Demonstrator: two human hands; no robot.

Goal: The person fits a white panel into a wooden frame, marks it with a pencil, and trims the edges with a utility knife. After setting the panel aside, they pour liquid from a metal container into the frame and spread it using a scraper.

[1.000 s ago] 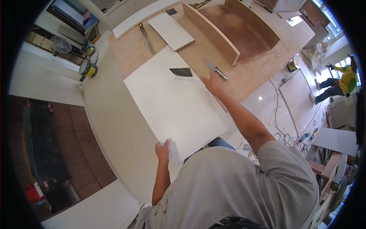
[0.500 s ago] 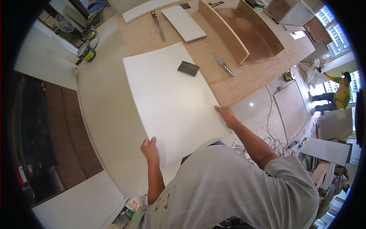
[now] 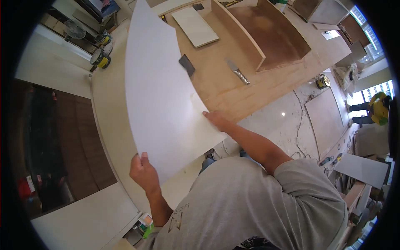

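A large white sheet (image 3: 156, 91) is tilted, its left side raised, in front of my body. My left hand (image 3: 143, 171) grips its near left edge, thumb on top. My right hand (image 3: 216, 121) holds its right edge, thumb on the upper face. A dark rectangular pad (image 3: 187, 65) lies at the sheet's right edge. To the right, a putty knife (image 3: 238, 72) rests on the wooden table (image 3: 225, 98). A narrow white board (image 3: 195, 27) lies farther back on the same table.
A curved wooden frame (image 3: 271, 37) stands on the table's far right. Paint buckets (image 3: 100, 59) are on the floor at the upper left. Cables (image 3: 301, 121) and a flat board (image 3: 327, 118) lie on the right floor. Another person (image 3: 377, 109) stands at the far right.
The white sheet has tipped up and shifted left, now covering most of a long-bladed tool. Both hands moved left with it. The dark pad has turned and moved left.
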